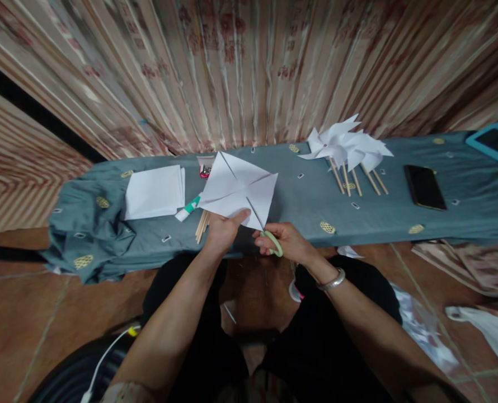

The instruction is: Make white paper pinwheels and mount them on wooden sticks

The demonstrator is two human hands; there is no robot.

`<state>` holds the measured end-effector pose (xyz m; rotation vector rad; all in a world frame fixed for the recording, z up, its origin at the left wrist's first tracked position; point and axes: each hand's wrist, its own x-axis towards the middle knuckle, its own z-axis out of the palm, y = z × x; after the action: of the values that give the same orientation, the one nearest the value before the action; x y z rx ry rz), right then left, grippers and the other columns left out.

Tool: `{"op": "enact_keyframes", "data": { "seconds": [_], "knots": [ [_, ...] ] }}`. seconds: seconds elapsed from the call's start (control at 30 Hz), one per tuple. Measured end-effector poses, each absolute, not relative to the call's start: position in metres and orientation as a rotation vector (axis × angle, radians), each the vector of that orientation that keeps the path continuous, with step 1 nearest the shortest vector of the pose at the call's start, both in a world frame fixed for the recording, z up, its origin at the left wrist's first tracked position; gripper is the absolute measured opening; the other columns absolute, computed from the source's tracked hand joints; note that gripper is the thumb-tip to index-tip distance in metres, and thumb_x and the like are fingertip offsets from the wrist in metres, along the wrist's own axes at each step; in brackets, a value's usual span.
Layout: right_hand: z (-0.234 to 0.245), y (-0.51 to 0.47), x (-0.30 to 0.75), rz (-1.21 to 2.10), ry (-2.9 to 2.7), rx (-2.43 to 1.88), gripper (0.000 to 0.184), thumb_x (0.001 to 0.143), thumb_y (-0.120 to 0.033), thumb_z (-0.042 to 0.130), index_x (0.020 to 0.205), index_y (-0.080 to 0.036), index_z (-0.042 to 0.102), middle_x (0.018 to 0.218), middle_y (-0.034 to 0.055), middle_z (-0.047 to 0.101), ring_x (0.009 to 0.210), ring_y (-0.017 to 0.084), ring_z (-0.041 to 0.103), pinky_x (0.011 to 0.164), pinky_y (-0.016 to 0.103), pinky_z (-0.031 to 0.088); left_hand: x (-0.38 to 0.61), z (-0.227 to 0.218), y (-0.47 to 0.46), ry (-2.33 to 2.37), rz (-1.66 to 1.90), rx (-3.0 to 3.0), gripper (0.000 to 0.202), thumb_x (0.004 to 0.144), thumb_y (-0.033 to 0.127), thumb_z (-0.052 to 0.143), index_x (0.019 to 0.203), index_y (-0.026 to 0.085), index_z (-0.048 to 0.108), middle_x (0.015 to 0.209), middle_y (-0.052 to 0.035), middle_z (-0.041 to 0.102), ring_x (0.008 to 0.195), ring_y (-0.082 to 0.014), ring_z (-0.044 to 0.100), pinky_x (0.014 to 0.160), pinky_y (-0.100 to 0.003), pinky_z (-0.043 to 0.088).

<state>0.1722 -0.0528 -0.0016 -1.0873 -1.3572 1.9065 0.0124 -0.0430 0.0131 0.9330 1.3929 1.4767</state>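
Observation:
My left hand (225, 230) grips a square sheet of white paper (243, 187) by its near edge, thumb on top. Slits run in from the corners of the sheet toward its middle. My right hand (286, 240) is closed on scissors with pale green handles (275, 244), whose blades lie at the sheet's near right corner, along a slit. Partly hidden beneath the paper are thin wooden sticks (201, 226), a green and white tube or box (188, 207) and a small red container of metal bits (206, 167).
White paper pinwheels on sticks (345, 146) lie at the back right of the cloth-covered bench (299, 212). A dark phone (424, 187) and a blue-framed device (494, 141) are farther right. A stack of white paper (153, 193) lies left. A bag of white paper (425, 327) is on the floor.

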Motion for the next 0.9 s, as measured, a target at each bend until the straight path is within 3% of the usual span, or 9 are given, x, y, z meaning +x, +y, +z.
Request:
{"op": "enact_keyframes", "data": {
  "seconds": [0.17,0.9],
  "knots": [
    [0.0022,-0.0532,0.1709,1.924,-1.318,-1.108,0.046,0.052,-0.049,0.086,0.078,-0.015,0.068,0.055,-0.0042,0.062,0.047,0.006,0.054,0.047,0.018,0.044,0.0131,0.0144,-0.0435,1.373,1.481,0.919,0.047,0.051,0.03,0.081,0.093,0.015,0.066,0.088,-0.0073,0.072,0.091,-0.0254,0.066,0.091,-0.04,0.048],
    [-0.0008,-0.051,0.1732,1.846,-1.451,-1.094,0.044,0.059,-0.054,0.082,0.072,-0.015,0.066,0.054,-0.0033,0.061,0.046,0.006,0.052,0.045,0.018,0.04,0.0135,0.0122,-0.0445,1.4,1.467,0.928,0.047,0.05,0.028,0.081,0.093,0.015,0.067,0.087,-0.0067,0.072,0.091,-0.0253,0.065,0.091,-0.04,0.048]
  ]
}}
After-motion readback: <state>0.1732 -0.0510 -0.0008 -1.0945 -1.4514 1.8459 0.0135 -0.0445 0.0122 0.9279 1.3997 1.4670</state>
